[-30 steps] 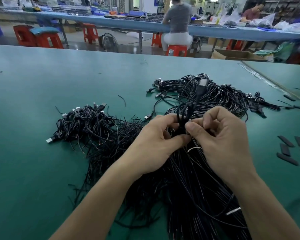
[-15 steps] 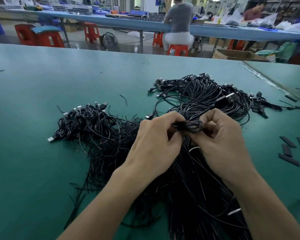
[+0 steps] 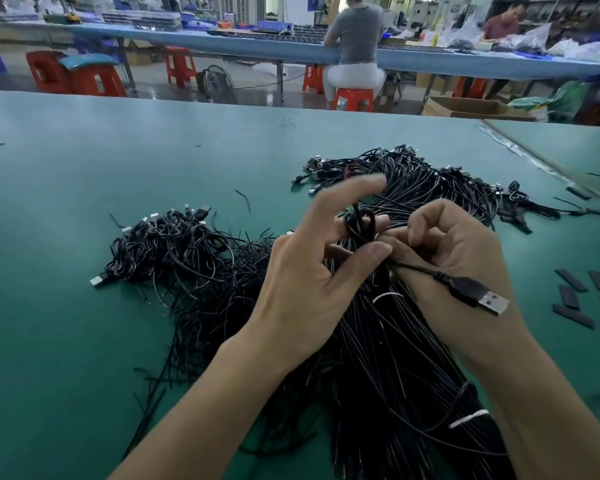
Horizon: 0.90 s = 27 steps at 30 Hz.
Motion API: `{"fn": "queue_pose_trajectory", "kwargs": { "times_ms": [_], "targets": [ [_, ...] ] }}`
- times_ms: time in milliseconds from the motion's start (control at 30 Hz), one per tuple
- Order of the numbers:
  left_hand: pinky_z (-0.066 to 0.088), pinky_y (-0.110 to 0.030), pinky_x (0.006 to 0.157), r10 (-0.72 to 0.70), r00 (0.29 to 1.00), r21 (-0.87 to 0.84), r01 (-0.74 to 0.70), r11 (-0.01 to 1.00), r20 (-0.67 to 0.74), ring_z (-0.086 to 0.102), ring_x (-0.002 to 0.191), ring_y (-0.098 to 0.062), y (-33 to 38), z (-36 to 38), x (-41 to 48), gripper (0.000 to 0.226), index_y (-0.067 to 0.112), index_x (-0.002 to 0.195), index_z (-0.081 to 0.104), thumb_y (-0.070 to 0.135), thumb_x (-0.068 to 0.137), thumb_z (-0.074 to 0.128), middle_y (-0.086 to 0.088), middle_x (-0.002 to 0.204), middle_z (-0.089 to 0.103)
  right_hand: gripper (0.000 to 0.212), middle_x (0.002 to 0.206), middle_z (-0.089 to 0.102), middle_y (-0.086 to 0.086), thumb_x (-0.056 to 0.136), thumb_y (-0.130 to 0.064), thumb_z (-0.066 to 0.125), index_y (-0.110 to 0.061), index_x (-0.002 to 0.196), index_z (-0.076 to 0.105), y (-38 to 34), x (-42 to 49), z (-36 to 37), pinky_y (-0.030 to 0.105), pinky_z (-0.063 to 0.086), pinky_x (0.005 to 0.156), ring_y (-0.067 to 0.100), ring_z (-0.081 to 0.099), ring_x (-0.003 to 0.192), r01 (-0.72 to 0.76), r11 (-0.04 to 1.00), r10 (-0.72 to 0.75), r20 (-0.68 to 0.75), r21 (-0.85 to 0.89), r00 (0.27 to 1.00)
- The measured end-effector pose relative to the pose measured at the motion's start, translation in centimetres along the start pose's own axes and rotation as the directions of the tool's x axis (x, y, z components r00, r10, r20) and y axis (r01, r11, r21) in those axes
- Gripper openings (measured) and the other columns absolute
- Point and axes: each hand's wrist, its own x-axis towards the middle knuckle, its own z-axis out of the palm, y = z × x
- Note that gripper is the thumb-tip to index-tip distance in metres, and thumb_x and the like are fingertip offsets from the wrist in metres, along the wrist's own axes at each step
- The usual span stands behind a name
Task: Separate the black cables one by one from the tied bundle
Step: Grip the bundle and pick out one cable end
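Table: a wide green work table [image 3: 84, 341] fills the frame from 9 o'clock to 3 o'clock.
Bundle: a thick tied bundle of thin black cables [image 3: 378, 358] lies on the table, running from the centre down to 6 o'clock, under both forearms.
Far pile: a heap of loose black cables with metal plugs [image 3: 430, 181] lies at 1 o'clock, beyond the hands.
Left pile: a second tangled heap of black cables [image 3: 174, 251] lies at 9 o'clock, touching the bundle's spread ends.
Left hand: the left hand [image 3: 309, 282] is raised over the bundle at the centre. Its thumb presses in on a small coiled loop of cable, and its forefinger is lifted and blurred.
Right hand: the right hand [image 3: 458, 258] sits just beside the left, toward 3 o'clock, with its fingers curled in and its thumb meeting the left thumb on the same cable.
Held cable: a single black cable [image 3: 361, 225] is coiled between the two hands. Its tail crosses the right wrist and ends in a black and silver USB plug [image 3: 478, 296] at 4 o'clock.
Strips: several flat black strips [image 3: 572, 299] lie on the table at 3 o'clock.
Ties: white ties [image 3: 468, 419] wrap the bundle at 5 o'clock.
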Motion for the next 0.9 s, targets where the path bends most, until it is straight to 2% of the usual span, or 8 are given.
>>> {"fn": "queue_pose_trajectory", "kwargs": {
  "times_ms": [100, 167, 267, 367, 500, 633, 733, 900],
  "targets": [
    [0.055, -0.029, 0.088, 0.087, 0.996, 0.065, -0.087, 0.994, -0.008, 0.069, 0.107, -0.008, 0.0, -0.1, 0.2, 0.089, 0.040, 0.151, 0.020, 0.011, 0.088, 0.076, 0.006, 0.117, 0.073, 0.035, 0.077, 0.071, 0.008, 0.085, -0.002, 0.073, -0.021, 0.077, 0.045, 0.0, 0.0, -0.4, 0.015, 0.049, 0.061, 0.004, 0.064, 0.065, -0.001, 1.000, 0.001, -0.017, -0.015, 1.000],
    [0.054, -0.026, 0.084, 0.133, 0.991, 0.146, -0.130, 0.981, -0.011, 0.070, 0.101, -0.004, 0.0, -0.2, 0.3, 0.100, 0.033, 0.156, 0.012, 0.010, 0.085, 0.079, 0.011, 0.113, 0.074, 0.036, 0.077, 0.070, 0.011, 0.084, -0.001, 0.074, -0.018, 0.077, 0.042, -0.2, 0.0, -0.4, 0.016, 0.050, 0.060, 0.004, 0.064, 0.065, 0.011, 0.999, -0.012, -0.026, -0.040, 1.000],
    [0.055, -0.020, 0.082, 0.170, 0.984, 0.228, -0.156, 0.961, -0.044, 0.070, 0.099, 0.000, 0.1, -0.4, 0.5, 0.076, 0.019, 0.147, 0.044, 0.010, 0.082, 0.082, 0.012, 0.106, 0.076, 0.037, 0.073, 0.071, 0.004, 0.084, 0.002, 0.074, -0.016, 0.076, 0.043, -0.4, 0.1, -0.3, 0.017, 0.049, 0.058, 0.005, 0.063, 0.062, 0.012, 0.999, -0.013, -0.037, -0.032, 0.999],
    [0.057, -0.024, 0.082, 0.289, 0.955, 0.297, -0.257, 0.920, -0.068, 0.072, 0.094, -0.007, 0.6, -0.4, 0.4, 0.032, 0.013, 0.109, 0.072, 0.006, 0.080, 0.084, 0.005, 0.098, 0.076, 0.034, 0.070, 0.070, 0.001, 0.078, -0.005, 0.077, -0.016, 0.076, 0.046, -0.9, 0.0, -0.1, 0.017, 0.051, 0.058, 0.006, 0.062, 0.062, -0.016, 0.997, 0.016, -0.006, 0.073, 1.000],
    [0.057, -0.033, 0.077, 0.230, 0.968, 0.205, -0.207, 0.957, -0.098, 0.072, 0.090, -0.016, 0.9, -0.8, 0.6, 0.023, 0.023, 0.099, 0.072, 0.015, 0.080, 0.083, 0.010, 0.094, 0.075, 0.032, 0.077, 0.074, 0.005, 0.076, -0.008, 0.077, -0.027, 0.070, 0.052, -1.6, 0.0, -0.4, 0.017, 0.051, 0.061, 0.008, 0.065, 0.067, -0.049, 0.989, 0.038, 0.080, 0.141, 0.996],
    [0.052, -0.025, 0.069, 0.309, 0.950, 0.311, -0.280, 0.908, -0.049, 0.065, 0.079, -0.018, 0.8, -1.1, 0.7, 0.017, 0.018, 0.095, 0.075, 0.016, 0.080, 0.084, 0.018, 0.087, 0.070, 0.032, 0.077, 0.073, 0.005, 0.079, -0.007, 0.074, -0.030, 0.069, 0.053, -1.6, -0.1, -0.5, 0.020, 0.051, 0.060, 0.010, 0.062, 0.066, -0.077, 0.993, 0.068, 0.091, 0.092, 0.994],
    [0.052, -0.028, 0.063, 0.400, 0.916, 0.373, -0.377, 0.848, 0.014, 0.065, 0.074, -0.022, 0.3, -0.7, 0.5, 0.009, 0.008, 0.090, 0.077, 0.007, 0.083, 0.082, 0.003, 0.090, 0.076, 0.037, 0.074, 0.074, 0.001, 0.084, 0.004, 0.070, -0.023, 0.073, 0.047, -1.3, 0.0, -0.4, 0.019, 0.050, 0.058, 0.007, 0.064, 0.063, -0.076, 0.996, 0.073, 0.054, 0.044, 0.996],
    [0.057, -0.034, 0.077, 0.439, 0.886, 0.421, -0.460, 0.782, 0.152, 0.071, 0.090, -0.025, -1.1, 0.4, -0.4, 0.027, -0.001, 0.102, 0.076, 0.002, 0.076, 0.083, -0.009, 0.115, 0.072, 0.042, 0.073, 0.073, -0.003, 0.085, 0.014, 0.064, -0.020, 0.074, 0.044, -0.8, 0.1, -0.7, 0.022, 0.056, 0.068, 0.008, 0.069, 0.069, -0.055, 0.996, 0.044, -0.138, -0.075, 0.990]
  ]
}}
